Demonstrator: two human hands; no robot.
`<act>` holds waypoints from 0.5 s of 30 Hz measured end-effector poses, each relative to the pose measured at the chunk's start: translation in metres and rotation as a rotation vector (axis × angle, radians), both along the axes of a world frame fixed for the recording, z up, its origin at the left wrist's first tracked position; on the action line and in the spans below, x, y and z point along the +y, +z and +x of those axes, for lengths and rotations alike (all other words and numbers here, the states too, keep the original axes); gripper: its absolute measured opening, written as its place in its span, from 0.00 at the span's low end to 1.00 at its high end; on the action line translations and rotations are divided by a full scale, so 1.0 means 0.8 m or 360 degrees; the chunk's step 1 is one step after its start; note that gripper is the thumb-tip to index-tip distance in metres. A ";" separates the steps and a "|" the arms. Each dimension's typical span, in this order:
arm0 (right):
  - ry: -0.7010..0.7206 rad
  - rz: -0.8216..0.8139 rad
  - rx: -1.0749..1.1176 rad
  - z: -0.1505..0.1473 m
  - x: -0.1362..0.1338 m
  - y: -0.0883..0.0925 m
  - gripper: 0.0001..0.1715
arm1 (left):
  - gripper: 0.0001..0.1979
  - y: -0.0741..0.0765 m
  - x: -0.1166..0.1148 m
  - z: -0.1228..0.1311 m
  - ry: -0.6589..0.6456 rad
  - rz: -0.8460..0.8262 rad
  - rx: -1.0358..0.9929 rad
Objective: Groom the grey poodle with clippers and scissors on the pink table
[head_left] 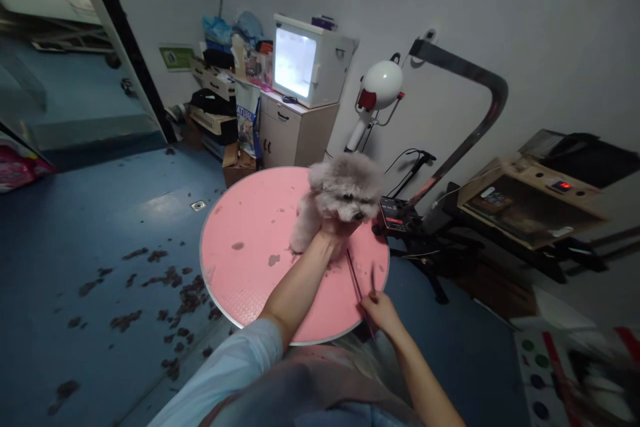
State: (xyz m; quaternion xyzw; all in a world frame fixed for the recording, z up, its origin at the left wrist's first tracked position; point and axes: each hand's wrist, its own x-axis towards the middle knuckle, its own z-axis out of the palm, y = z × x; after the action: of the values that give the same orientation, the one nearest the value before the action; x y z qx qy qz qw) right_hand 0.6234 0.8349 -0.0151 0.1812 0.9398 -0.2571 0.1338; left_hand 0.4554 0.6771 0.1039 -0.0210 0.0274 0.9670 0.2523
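Note:
A small fluffy grey dog stands on a round pink grooming table. My left hand reaches under the dog's chin and holds its head up. My right hand sits near the table's front right edge and grips a pair of long thin scissors, blades pointing up toward the dog. A few tufts of cut fur lie on the table top.
Clumps of dark fur litter the blue floor to the left. A bent metal grooming arm rises at the table's right. A white lit cabinet on drawers, a stand dryer and cluttered benches line the wall.

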 end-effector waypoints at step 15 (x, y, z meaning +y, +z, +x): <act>0.0929 0.0737 0.1502 -0.065 -0.046 0.190 0.17 | 0.25 0.002 0.009 -0.007 -0.0014 -0.0218 0.0118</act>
State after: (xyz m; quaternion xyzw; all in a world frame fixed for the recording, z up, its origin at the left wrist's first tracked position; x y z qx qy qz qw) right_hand 0.5715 0.7979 0.1367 -0.1934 0.9402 -0.0509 -0.2756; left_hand 0.4496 0.6841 0.1054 -0.0024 0.1028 0.9619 0.2535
